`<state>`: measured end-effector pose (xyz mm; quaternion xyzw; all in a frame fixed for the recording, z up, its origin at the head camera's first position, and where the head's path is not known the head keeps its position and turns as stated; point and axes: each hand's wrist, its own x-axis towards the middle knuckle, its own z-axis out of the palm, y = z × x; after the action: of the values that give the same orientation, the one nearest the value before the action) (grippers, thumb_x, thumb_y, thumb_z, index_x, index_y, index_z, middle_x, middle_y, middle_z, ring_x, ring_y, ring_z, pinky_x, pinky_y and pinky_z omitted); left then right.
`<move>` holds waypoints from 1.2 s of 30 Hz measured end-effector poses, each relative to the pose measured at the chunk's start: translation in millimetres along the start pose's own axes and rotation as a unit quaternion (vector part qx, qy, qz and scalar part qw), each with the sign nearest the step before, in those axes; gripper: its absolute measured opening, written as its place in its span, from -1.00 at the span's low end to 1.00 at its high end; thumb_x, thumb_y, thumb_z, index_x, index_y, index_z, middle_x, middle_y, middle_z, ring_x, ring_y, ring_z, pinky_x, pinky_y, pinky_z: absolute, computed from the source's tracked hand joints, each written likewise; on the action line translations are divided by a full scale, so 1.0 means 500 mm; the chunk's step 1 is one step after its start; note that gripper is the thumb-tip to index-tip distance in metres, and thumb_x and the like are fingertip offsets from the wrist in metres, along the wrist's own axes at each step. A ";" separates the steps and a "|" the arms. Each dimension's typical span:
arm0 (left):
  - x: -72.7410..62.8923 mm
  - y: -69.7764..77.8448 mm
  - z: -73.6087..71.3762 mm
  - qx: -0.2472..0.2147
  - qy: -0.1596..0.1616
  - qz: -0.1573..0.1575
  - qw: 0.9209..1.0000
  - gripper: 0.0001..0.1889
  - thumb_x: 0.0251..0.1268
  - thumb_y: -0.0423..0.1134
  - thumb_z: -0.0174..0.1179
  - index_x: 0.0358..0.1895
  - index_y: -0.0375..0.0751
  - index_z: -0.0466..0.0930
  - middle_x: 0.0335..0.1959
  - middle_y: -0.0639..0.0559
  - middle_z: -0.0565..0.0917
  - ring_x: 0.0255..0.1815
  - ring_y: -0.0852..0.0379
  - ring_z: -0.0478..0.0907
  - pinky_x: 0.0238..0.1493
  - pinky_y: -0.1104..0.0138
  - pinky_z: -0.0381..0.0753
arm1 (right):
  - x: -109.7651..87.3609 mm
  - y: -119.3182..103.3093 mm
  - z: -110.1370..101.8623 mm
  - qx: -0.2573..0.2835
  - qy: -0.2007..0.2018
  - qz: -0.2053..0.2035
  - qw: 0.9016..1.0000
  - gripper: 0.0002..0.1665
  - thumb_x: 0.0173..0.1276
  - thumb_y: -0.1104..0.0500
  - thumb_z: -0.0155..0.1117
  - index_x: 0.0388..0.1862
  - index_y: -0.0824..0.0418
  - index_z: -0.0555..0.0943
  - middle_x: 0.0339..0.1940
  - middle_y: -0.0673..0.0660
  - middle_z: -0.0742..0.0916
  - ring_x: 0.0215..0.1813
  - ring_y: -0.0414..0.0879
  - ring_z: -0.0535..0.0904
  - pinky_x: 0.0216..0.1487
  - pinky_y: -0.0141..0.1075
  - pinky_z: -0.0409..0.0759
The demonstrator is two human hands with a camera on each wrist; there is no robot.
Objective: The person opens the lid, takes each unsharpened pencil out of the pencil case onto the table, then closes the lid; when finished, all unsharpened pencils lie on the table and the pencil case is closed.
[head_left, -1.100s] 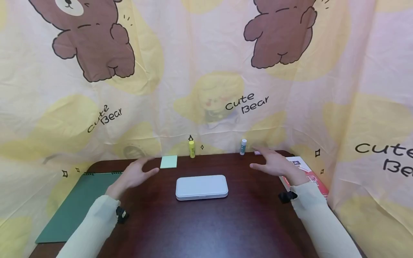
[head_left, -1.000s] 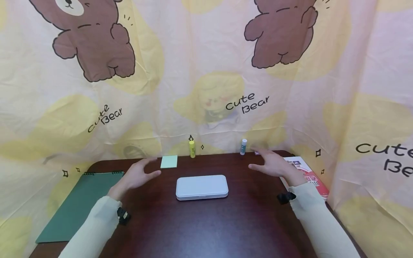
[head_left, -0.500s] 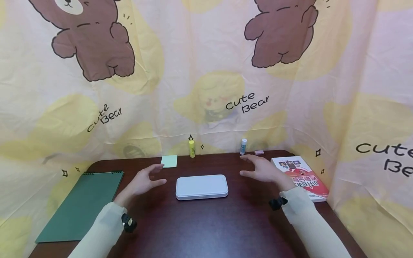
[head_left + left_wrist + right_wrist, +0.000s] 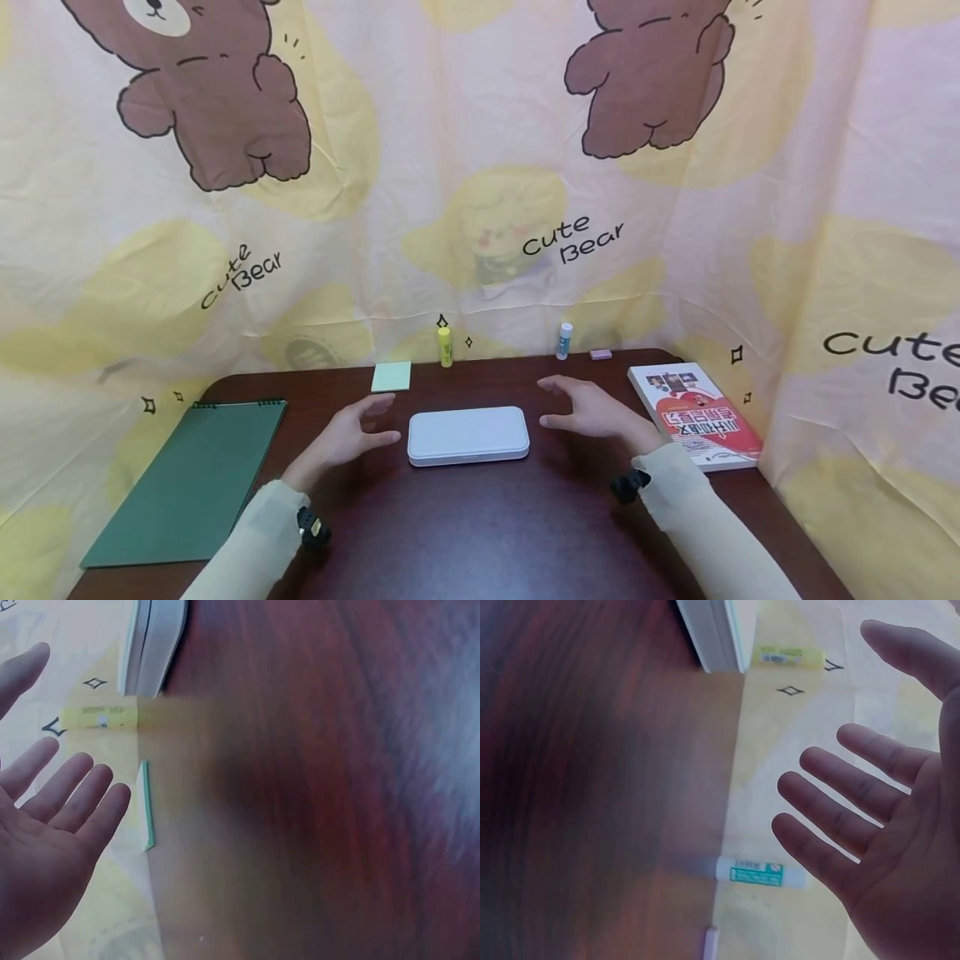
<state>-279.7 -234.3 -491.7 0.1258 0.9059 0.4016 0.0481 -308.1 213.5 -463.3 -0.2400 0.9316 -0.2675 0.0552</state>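
Note:
A pale white-blue flat case with rounded corners [image 4: 468, 435] lies closed in the middle of the dark wooden table. My left hand [image 4: 341, 437] hovers just left of it, thumb and fingers spread and holding nothing. On the other side, my right hand [image 4: 592, 408] is held the same way, a short gap from the case's right end. Both wrist views show bare palms: the left hand [image 4: 52, 832] and the right hand [image 4: 885, 802] have their fingers extended, and an end of the case [image 4: 156, 645] shows at the top.
Along the back stand a yellow tube [image 4: 446, 347] and a white-and-teal glue stick [image 4: 564, 342]. A pale green sticky-note pad [image 4: 392, 376] and a small pink block [image 4: 601, 355] lie near them. At left is a green spiral notebook [image 4: 187, 483]; at right, a red-and-white book [image 4: 697, 417].
Both hands have moved inward and nearer to me, closing in on the case from either side. The book and pink block, partly covered before, now show. The case has stayed put.

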 end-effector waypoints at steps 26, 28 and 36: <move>0.016 -0.003 0.073 -0.017 -0.043 0.008 0.999 -0.05 -0.01 0.08 0.53 0.49 -0.06 0.31 0.40 -0.03 0.50 0.36 -0.08 0.50 0.39 -0.05 0.39 | 0.030 -0.005 0.084 0.015 -0.036 -0.018 0.999 -0.15 0.17 -0.24 0.46 0.40 -0.02 0.45 0.36 0.00 0.57 0.38 -0.01 0.47 0.39 0.09 0.42; 0.017 -0.004 0.078 -0.006 -0.043 0.013 0.999 -0.04 -0.02 0.08 0.54 0.49 -0.07 0.30 0.39 -0.04 0.51 0.36 -0.08 0.50 0.39 -0.05 0.39 | 0.030 -0.006 0.089 0.018 -0.039 -0.010 0.999 -0.16 0.15 -0.23 0.48 0.39 -0.05 0.45 0.36 -0.01 0.56 0.37 -0.02 0.47 0.39 0.10 0.42; 0.017 -0.005 0.089 0.014 -0.031 0.043 0.998 0.00 -0.11 0.02 0.60 0.48 -0.10 0.32 0.30 -0.07 0.51 0.19 -0.01 0.57 0.26 0.00 0.47 | 0.032 -0.007 0.101 0.013 -0.039 -0.027 0.999 -0.19 0.13 -0.13 0.53 0.35 -0.06 0.47 0.35 0.03 0.56 0.35 -0.04 0.46 0.38 0.07 0.42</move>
<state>-280.1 -201.7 -523.4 0.1776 0.9033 0.3862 0.0574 -308.9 179.3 -504.1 -0.2747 0.9184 -0.2710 0.0876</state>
